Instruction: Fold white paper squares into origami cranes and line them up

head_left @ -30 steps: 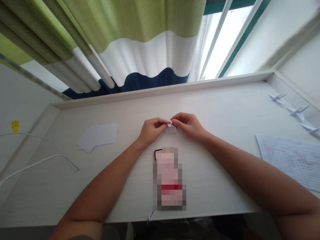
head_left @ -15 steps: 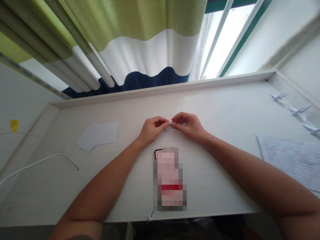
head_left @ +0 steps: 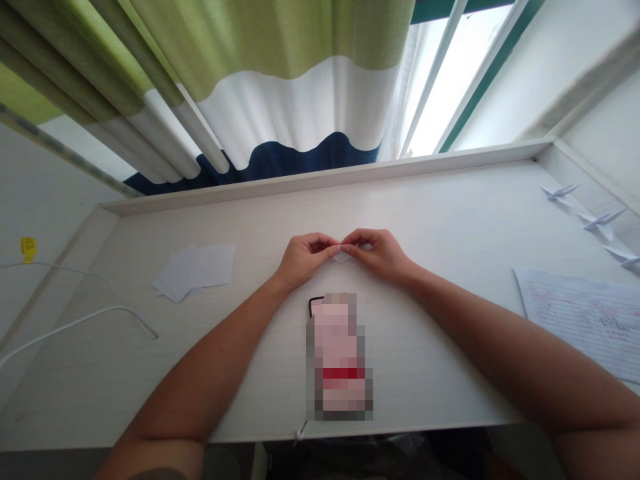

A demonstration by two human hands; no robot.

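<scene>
Head view: left hand (head_left: pixel 305 259) and right hand (head_left: pixel 379 255) pinch a small folded white paper (head_left: pixel 342 257) between them, mid-tabletop (head_left: pixel 440 220); pixelated phone (head_left: pixel 336 360) nearby; loose white sheets (head_left: pixel 193 272) left; paper cranes (head_left: pixel 595 217) right

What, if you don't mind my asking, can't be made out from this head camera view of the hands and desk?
Head view, now:
The folded white paper: mostly hidden by the left hand and right hand, so its shape is unclear.
The phone: largely covered by a pixelated block.
The lined sheet: writing too small to read, and the right edge cuts it off.
The yellow tag: any print is too small to read.
</scene>
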